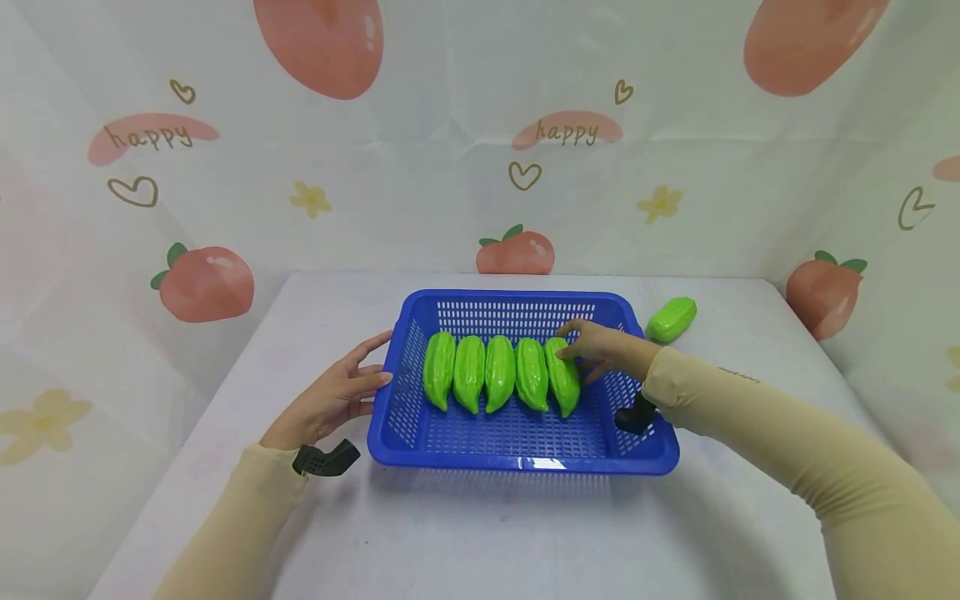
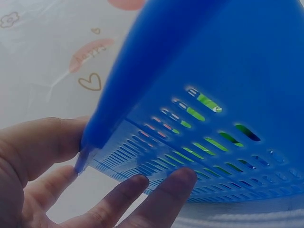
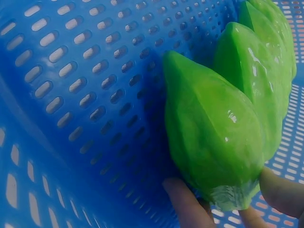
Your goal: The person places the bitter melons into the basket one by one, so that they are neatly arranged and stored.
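Note:
Several bright green ridged gourds lie side by side in a blue plastic basket [image 1: 480, 458], their tapered ends toward me. At the right end of the row, my right hand [image 1: 600, 346] holds the blunt end of the last gourd [image 1: 562, 379] between thumb and fingers. The right wrist view shows this gourd [image 3: 213, 128] close up, lying over the slotted basket floor, its blunt end by the fingertips. My left hand [image 1: 337, 396] touches the basket's left side with fairly straight fingers. In the left wrist view, fingertips [image 2: 183, 180] stand close to the slotted outer wall.
Another green gourd [image 1: 672, 319] lies on the white table [image 1: 480, 542], beyond the basket's back right corner. A printed cloth [image 1: 450, 183] with peaches and hearts hangs behind the table and along its sides.

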A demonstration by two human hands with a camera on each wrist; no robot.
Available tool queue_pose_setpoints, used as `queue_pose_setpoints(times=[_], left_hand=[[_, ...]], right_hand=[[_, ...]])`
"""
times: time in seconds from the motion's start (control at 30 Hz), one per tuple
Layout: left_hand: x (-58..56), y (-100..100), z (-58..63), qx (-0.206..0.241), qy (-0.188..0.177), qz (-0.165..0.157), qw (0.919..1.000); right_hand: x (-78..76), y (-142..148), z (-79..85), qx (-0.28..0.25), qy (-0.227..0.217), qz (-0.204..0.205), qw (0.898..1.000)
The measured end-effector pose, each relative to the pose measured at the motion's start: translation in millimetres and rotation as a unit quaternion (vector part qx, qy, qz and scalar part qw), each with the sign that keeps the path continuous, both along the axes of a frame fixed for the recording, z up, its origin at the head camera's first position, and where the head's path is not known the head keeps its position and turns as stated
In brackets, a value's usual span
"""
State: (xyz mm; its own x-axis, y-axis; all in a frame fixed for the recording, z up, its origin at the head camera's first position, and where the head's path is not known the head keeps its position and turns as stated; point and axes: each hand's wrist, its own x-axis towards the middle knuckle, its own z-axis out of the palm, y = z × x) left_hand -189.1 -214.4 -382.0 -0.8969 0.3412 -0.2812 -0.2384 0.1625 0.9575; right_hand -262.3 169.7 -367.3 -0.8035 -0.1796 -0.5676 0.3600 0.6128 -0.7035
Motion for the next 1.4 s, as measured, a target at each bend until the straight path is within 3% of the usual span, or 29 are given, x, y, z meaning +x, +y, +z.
queue_pose_setpoints(times=[1.4], left_hand=[[-0.9, -0.2, -1.5, 0.001, -0.001, -0.002, 1.0000]], right_hand=[[0.4, 2.9, -3.3, -0.046, -0.026, -0.013, 0.999]])
